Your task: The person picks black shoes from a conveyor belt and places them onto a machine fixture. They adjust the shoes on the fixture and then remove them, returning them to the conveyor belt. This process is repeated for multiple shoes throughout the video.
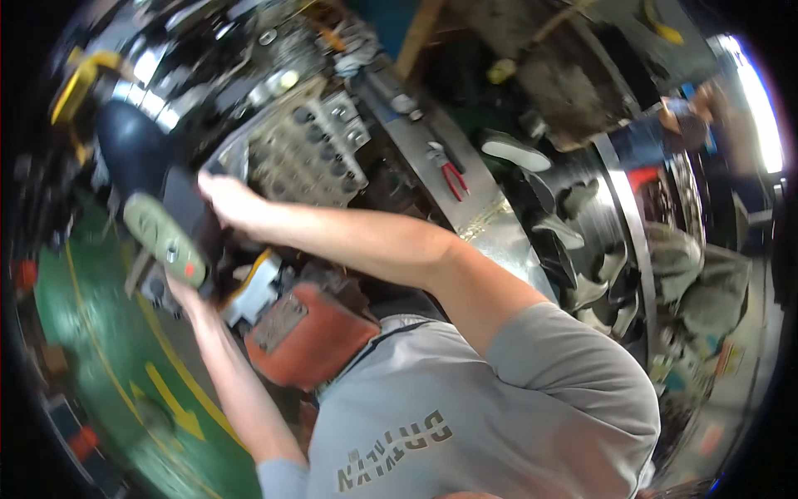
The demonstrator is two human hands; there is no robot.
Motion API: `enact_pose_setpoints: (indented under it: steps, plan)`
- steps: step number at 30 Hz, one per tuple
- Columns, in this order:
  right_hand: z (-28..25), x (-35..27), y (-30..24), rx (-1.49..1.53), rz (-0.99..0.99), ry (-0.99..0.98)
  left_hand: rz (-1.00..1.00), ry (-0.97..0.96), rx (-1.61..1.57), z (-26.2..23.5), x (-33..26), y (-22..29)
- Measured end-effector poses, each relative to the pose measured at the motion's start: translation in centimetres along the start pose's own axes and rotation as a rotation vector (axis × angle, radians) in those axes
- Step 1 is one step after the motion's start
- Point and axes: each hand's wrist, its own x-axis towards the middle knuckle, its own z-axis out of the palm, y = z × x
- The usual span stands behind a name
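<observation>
Both hands, left hand [187, 291] and right hand [226, 200], gripping a dark shoe [145, 158] (green last inside), green painted floor [75, 316]

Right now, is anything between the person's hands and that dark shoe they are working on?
Nothing visible: the right hand rests straight on the dark shoe, and the left hand comes up under it beside the green block.

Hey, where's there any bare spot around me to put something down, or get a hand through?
The bare metal strip below the red-handled pliers looks free. The green floor on the left is open too. It is crowded where both hands meet: the right hand grips a dark shoe, the left hand holds its green sole. The rack of shoes is full.
</observation>
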Motion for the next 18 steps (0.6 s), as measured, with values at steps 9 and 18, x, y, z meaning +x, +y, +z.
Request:
enact_pose_setpoints:
  steps: [9,18]
  plan:
    - [-17.3,-13.4,6.8,0.079,-0.033,0.647,-0.016,0.358,0.247,-5.9,-14.6,-8.6]
    - [-24.2,-29.3,14.6,-0.009,0.286,0.957,0.005,0.327,0.366,-4.3,-14.6,-8.1]
